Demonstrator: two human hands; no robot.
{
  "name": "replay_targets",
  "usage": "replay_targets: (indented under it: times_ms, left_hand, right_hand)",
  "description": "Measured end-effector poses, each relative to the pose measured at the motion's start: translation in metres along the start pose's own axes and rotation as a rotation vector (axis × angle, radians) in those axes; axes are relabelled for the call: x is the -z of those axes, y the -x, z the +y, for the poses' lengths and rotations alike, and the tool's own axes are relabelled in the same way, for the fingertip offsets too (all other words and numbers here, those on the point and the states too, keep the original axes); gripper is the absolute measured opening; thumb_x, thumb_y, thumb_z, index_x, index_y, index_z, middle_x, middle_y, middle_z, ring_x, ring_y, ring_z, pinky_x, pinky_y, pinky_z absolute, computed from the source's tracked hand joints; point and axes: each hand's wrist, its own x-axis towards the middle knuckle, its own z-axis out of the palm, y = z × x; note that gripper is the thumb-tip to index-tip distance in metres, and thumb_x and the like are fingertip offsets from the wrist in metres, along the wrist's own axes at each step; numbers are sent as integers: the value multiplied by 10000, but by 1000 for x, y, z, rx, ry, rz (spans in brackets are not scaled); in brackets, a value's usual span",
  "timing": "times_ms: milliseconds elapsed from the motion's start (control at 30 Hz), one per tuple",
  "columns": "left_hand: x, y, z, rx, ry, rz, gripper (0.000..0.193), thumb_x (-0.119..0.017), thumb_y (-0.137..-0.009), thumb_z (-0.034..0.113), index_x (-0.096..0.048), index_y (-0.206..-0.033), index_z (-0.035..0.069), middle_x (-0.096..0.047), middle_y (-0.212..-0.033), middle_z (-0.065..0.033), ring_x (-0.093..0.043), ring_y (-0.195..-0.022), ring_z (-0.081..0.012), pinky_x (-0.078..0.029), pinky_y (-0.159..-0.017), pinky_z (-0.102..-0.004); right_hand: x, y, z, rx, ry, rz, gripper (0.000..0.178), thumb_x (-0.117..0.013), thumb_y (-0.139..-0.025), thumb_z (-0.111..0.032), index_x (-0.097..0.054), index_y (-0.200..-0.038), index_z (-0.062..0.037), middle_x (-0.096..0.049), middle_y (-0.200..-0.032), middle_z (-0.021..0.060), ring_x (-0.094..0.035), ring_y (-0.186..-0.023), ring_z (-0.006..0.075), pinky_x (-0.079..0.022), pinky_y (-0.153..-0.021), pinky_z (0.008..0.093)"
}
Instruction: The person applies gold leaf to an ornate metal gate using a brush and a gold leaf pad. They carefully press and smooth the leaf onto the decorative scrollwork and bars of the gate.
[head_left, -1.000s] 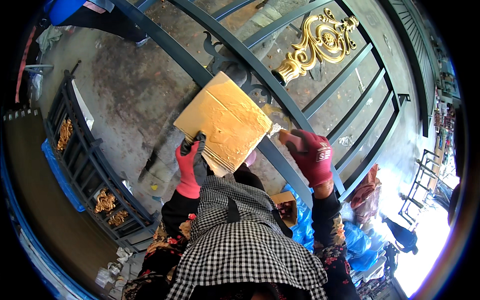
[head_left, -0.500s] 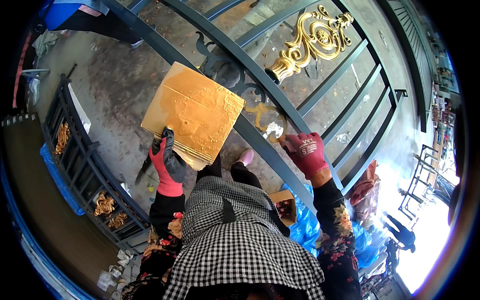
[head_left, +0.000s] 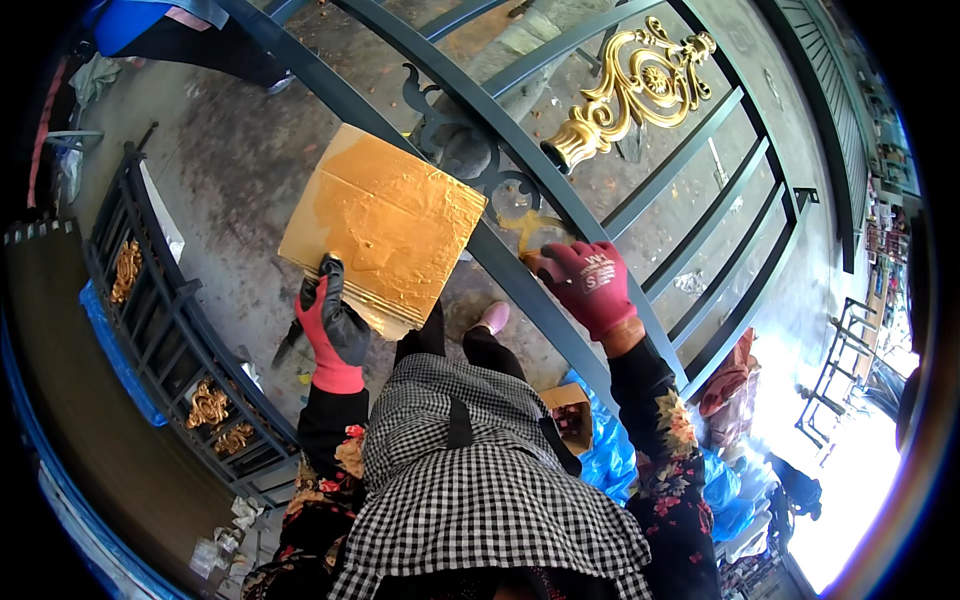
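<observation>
My left hand (head_left: 335, 320), in a red and black glove, grips the lower left edge of a square cardboard piece (head_left: 385, 230) smeared with wet gold paint. My right hand (head_left: 590, 288), in a red glove, has its fingers curled together at a scroll ornament (head_left: 465, 150) between two bars of a dark grey metal frame (head_left: 520, 280). What those fingers hold is hidden; a small gold-coloured bit shows at their tips. The scroll is dark at its upper end and gold beside my right hand.
A gold-painted casting (head_left: 640, 90) sits among the frame's farther bars. On the left stands a dark railing (head_left: 180, 300) with gold ornaments. Near my legs are an open cardboard box (head_left: 570, 415) and blue plastic sheeting (head_left: 610, 455). Another dark railing (head_left: 815, 100) is at the far right.
My right hand has moved left and slightly away from me along the gold-painted part of the scroll. The left hand and the cardboard have hardly moved.
</observation>
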Motion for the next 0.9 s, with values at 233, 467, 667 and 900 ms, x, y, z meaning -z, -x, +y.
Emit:
replay_targets:
  times_ms: [233, 467, 667, 900]
  left_hand:
    - [0, -1, 10, 96, 112, 61, 326, -554, -960, 205, -554, -1184, -32, -595, -1165, -110, -585, -1031, -183, -481, -894, -330]
    - [-2, -3, 10, 40, 186, 121, 301, -567, -955, 149, -568, -1186, -44, -614, -1139, -102, -598, -981, -167, -496, -843, -309]
    - [9, -4, 7, -36, -11, 39, 306, -565, -954, 146, -561, -1197, -39, -616, -1125, -102, -604, -965, -175, -504, -831, -316]
    - [9, -5, 7, 103, 186, 70, 321, -557, -961, 200, -560, -1187, -28, -606, -1166, -112, -601, -1012, -189, -504, -845, -328]
  right_hand:
    - [9, -9, 5, 103, 206, -136, 90, -641, -845, -273, -633, -849, -183, -573, -701, 46, -587, -674, 265, -441, -726, 378]
    - [9, -20, 3, 209, 151, -179, 53, -591, -837, -230, -599, -883, -204, -563, -745, 50, -584, -737, 256, -431, -773, 383]
    - [14, -20, 10, 299, 137, -109, 130, -631, -802, -214, -603, -929, -209, -552, -739, 44, -581, -742, 259, -445, -768, 386]
    - [1, -38, 3, 264, 89, -63, 188, -678, -786, -216, -613, -962, -208, -555, -764, 33, -575, -740, 252, -443, -752, 371]
